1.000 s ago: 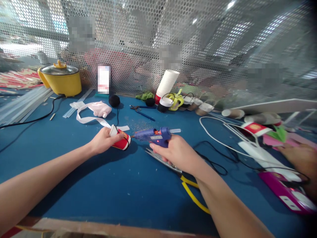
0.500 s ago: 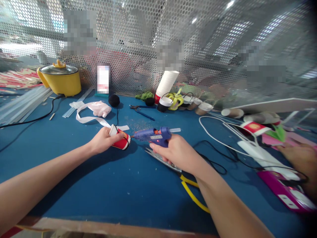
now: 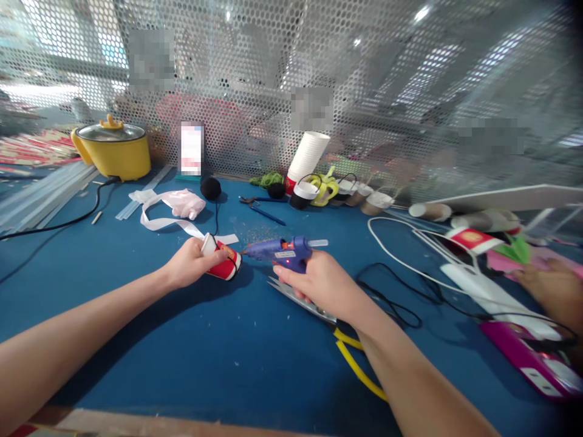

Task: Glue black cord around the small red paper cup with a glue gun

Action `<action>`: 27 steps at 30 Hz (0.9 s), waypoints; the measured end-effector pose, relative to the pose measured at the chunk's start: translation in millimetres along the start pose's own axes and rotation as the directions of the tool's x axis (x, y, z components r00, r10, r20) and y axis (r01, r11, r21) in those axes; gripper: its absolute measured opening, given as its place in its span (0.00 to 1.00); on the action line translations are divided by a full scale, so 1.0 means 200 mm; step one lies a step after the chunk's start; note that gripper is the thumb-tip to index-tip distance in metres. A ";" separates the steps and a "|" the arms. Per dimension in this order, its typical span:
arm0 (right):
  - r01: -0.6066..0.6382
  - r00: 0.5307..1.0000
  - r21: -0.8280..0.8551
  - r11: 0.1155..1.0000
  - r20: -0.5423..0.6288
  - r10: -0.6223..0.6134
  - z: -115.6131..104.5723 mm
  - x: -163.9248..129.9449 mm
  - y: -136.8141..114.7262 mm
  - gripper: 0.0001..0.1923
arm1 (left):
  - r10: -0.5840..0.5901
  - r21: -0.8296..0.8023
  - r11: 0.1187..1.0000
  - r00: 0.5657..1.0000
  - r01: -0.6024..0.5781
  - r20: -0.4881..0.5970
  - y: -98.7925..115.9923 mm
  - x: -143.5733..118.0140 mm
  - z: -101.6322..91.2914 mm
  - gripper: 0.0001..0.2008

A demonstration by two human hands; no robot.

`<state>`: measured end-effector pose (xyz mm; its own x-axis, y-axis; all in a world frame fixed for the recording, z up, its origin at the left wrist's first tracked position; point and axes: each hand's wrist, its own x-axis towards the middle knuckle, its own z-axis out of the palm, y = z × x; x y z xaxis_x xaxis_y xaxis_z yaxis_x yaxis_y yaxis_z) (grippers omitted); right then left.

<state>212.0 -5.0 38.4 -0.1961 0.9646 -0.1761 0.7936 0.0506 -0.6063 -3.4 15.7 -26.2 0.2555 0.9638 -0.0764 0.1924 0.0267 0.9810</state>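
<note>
My left hand [image 3: 190, 263] grips a small red and white paper cup [image 3: 223, 263] lying on its side on the blue table [image 3: 228, 358]. My right hand [image 3: 321, 284] holds a blue glue gun [image 3: 280, 250] by its handle. The gun's nozzle points left and touches the rim end of the cup. A clear glue stick juts out of the gun's back. Scissors with yellow handles [image 3: 319, 318] lie under my right wrist.
A yellow pot [image 3: 113, 150] stands back left beside clear glue sticks [image 3: 40, 194]. White ribbon [image 3: 164, 209], a stack of white cups [image 3: 306, 156], black yarn balls and cup pieces lie along the mesh wall. Another person's hand [image 3: 553, 291] rests at right near cables and a pink box [image 3: 528, 358].
Almost nothing moved. My hands keep the cup and glue gun together; the view shifted slightly downward, so everything sits a little lower in the picture.
</note>
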 end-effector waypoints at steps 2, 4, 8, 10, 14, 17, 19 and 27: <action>-0.026 1.000 -0.002 1.000 -0.001 0.026 0.00 0.00 0.00 0.12 | 0.007 0.010 1.000 1.000 -0.007 0.006 0.00 0.00 0.00 0.16; -0.049 0.999 -0.004 0.999 0.004 0.049 0.00 0.00 0.00 0.12 | 0.009 0.015 1.000 1.000 -0.009 0.011 0.01 0.00 0.00 0.16; -0.063 0.998 -0.002 0.998 0.008 0.063 -0.01 -0.02 -0.01 0.12 | 0.002 0.015 1.000 1.000 -0.002 -0.005 0.01 0.00 0.00 0.16; -0.049 0.999 0.006 0.999 0.009 0.049 -0.01 -0.02 -0.01 0.12 | -0.002 0.007 1.000 1.000 0.002 -0.007 0.01 0.00 0.01 0.17; -0.025 1.000 0.013 1.000 0.018 0.025 -0.02 -0.03 -0.01 0.13 | -0.002 -0.015 1.000 1.000 0.002 0.015 0.02 -0.01 0.01 0.16; -0.013 1.000 0.027 1.000 0.026 0.012 -0.02 -0.02 0.00 0.13 | 0.002 -0.003 1.000 1.000 -0.002 0.008 0.03 -0.01 0.01 0.15; -0.016 1.000 0.036 0.999 0.020 0.015 -0.02 -0.01 0.00 0.12 | 0.005 0.012 1.000 1.000 -0.005 -0.001 0.03 -0.01 0.00 0.15; -0.043 0.999 -0.005 0.999 0.004 0.043 -0.02 -0.03 -0.02 0.12 | 0.014 0.035 0.999 1.000 -0.014 0.005 0.04 -0.01 0.00 0.15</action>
<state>211.7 -10.4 44.7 -0.1641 0.9649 -0.2052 0.8043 0.0104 -0.5941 -1.5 13.4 -17.8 0.2633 0.9626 -0.0636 0.2220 0.0037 0.9750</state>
